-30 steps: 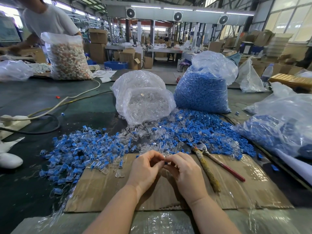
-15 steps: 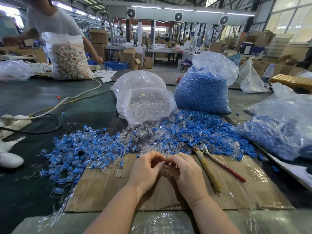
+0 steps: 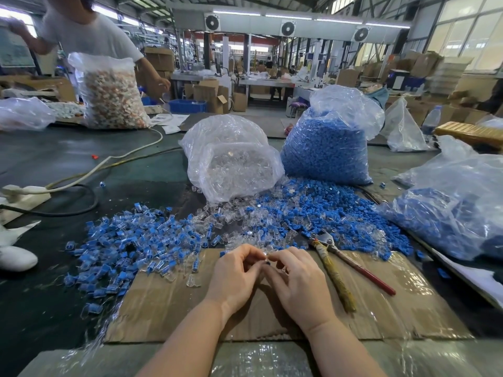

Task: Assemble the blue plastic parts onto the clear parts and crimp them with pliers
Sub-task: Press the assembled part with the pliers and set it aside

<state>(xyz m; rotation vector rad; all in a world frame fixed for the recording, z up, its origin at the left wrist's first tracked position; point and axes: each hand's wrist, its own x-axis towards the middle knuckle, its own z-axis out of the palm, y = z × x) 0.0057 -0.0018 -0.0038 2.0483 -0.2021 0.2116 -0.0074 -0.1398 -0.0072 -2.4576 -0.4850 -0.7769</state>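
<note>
Meeting over a taped cardboard sheet (image 3: 168,308) at the bench's near edge, the left hand (image 3: 234,276) and right hand (image 3: 296,281) curl their fingers together, pinching a small clear part (image 3: 265,257) with a dark blue part (image 3: 267,263) between the fingertips. Just right of the right hand, the pliers (image 3: 351,263) lie untouched on the cardboard, one handle red, one wrapped in tape. Beyond the hands lies a spread of loose clear and blue pieces (image 3: 326,210), with a pile of assembled pieces (image 3: 122,248) to the left. Farther back stand a bag of clear parts (image 3: 231,159) and a bag of blue parts (image 3: 326,148). Another bag of blue pieces (image 3: 457,210) lies at the right.
</note>
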